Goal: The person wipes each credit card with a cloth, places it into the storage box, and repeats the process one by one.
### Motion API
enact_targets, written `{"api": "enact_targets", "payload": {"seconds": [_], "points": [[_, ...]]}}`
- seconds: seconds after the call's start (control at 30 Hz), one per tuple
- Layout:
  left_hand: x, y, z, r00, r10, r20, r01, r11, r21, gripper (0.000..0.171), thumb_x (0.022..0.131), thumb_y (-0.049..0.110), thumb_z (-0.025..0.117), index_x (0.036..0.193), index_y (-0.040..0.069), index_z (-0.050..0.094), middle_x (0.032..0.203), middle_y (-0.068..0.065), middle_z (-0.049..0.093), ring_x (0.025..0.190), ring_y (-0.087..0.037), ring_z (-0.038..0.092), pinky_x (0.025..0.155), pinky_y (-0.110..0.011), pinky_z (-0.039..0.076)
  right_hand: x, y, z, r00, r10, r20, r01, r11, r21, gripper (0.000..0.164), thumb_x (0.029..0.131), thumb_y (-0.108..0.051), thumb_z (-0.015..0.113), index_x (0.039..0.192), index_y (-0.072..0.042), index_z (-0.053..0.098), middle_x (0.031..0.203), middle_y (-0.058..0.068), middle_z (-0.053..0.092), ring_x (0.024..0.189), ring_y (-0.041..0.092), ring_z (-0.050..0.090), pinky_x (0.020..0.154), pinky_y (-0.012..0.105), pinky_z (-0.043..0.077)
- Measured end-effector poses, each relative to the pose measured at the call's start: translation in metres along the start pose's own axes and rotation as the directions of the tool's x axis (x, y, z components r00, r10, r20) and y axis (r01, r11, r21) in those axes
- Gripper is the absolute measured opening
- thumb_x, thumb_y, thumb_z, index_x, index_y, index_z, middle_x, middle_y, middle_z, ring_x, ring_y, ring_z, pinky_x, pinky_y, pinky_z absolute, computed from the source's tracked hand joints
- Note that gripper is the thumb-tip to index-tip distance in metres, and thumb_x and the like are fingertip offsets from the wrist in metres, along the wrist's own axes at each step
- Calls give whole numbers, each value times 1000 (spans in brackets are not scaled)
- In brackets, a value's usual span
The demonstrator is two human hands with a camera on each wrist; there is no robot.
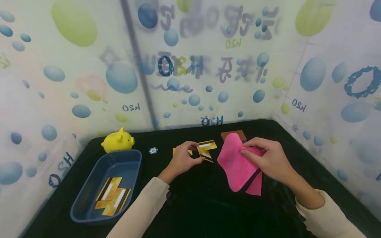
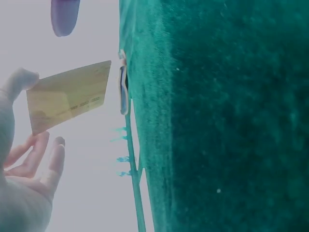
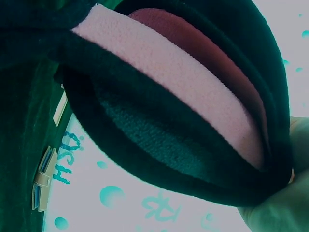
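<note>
In the head view, my left hand [image 1: 182,158] pinches a gold card [image 1: 205,153] with a dark stripe by its edges, between thumb and fingers. The left wrist view shows this card [image 2: 70,96] tilted above the table. My right hand [image 1: 269,158] grips a pink cloth [image 1: 233,163] with black edging; the cloth hangs down from the fingers. In the right wrist view the folds of the cloth [image 3: 178,87] cover much of the picture. Another gold card [image 1: 209,144] lies behind the held one, and one more [image 1: 189,152] is partly hidden by my left hand.
A blue tray [image 1: 86,183] with several gold cards [image 1: 114,196] stands at the left. Behind it is a yellow piggy bank [image 1: 117,141], with a poker chip [image 1: 153,150] to its right. A brown wallet [image 1: 228,135] lies behind the cloth at the back of the dark-covered table.
</note>
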State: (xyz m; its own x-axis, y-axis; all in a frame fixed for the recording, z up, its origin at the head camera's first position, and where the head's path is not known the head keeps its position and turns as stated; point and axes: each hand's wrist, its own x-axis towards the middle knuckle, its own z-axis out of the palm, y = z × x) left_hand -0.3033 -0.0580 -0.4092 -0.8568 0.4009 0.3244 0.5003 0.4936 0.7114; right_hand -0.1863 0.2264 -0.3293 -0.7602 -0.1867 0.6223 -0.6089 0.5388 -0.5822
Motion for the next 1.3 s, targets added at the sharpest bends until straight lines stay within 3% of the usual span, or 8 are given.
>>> {"api": "enact_targets", "payload": {"seconds": [0.1, 0.2, 0.37, 0.53, 0.63, 0.9, 1.1, 1.3], "points": [[-2, 1, -2, 996, 75, -53, -77, 997, -27, 51, 80, 30, 84, 121, 8, 63, 119, -7, 65, 104, -29, 66, 82, -41, 58, 0, -1, 1, 1000, -8, 5, 8, 1000, 4, 23, 84, -1, 78, 103, -12, 74, 92, -1, 72, 70, 11, 66, 61, 25, 58], [-3, 3, -4, 981, 168, -96, -173, 984, -41, 51, 79, 30, 86, 120, 10, 64, 116, -5, 66, 100, -26, 68, 79, -40, 59, 1, -1, 1, 1000, -15, 6, 15, 1000, 4, 23, 83, -1, 78, 103, -12, 74, 92, -2, 72, 70, 11, 66, 61, 25, 58], [-7, 8, -6, 949, 288, -129, -302, 948, -105, 50, 78, 24, 86, 121, 11, 64, 117, -5, 65, 98, -21, 69, 75, -29, 60, 2, -3, 3, 1000, -25, 13, 25, 1000, 9, 24, 83, 0, 78, 103, -12, 74, 92, -1, 72, 69, 11, 66, 60, 24, 58], [-10, 16, -5, 917, 366, -161, -392, 901, -185, 53, 76, 16, 88, 123, 10, 64, 118, -7, 64, 98, -22, 69, 71, -28, 60, 5, -5, 5, 999, -48, 13, 48, 999, 20, 24, 83, 1, 78, 103, -12, 74, 92, -2, 71, 69, 11, 65, 59, 24, 57], [-13, 23, -5, 902, 395, -176, -426, 880, -211, 56, 74, 12, 88, 124, 8, 64, 118, -9, 64, 98, -23, 70, 69, -29, 61, 5, -8, 7, 998, -60, 18, 59, 998, 28, 24, 83, 1, 77, 103, -12, 74, 92, -2, 71, 69, 11, 64, 59, 24, 57], [-18, 40, -6, 881, 441, -169, -471, 846, -248, 55, 74, 9, 88, 123, 6, 63, 121, -10, 63, 103, -20, 68, 70, -29, 61, 8, -13, 14, 995, -94, 34, 93, 995, 46, 25, 83, 1, 78, 103, -13, 74, 91, -3, 71, 69, 10, 64, 60, 24, 57], [-22, 49, -6, 872, 468, -147, -490, 819, -300, 57, 72, 0, 86, 124, 0, 62, 122, -16, 61, 103, -25, 69, 73, -31, 61, 8, -17, 19, 992, -115, 48, 112, 992, 66, 26, 83, 1, 77, 104, -13, 74, 92, -3, 71, 71, 10, 64, 61, 24, 57], [-25, 55, -4, 854, 502, -138, -519, 803, -291, 60, 66, -10, 86, 121, -9, 61, 121, -23, 59, 99, -33, 68, 71, -35, 61, 9, -19, 22, 990, -120, 67, 115, 991, 75, 26, 83, 0, 77, 106, -12, 73, 93, -3, 71, 73, 9, 64, 63, 24, 57]]}}
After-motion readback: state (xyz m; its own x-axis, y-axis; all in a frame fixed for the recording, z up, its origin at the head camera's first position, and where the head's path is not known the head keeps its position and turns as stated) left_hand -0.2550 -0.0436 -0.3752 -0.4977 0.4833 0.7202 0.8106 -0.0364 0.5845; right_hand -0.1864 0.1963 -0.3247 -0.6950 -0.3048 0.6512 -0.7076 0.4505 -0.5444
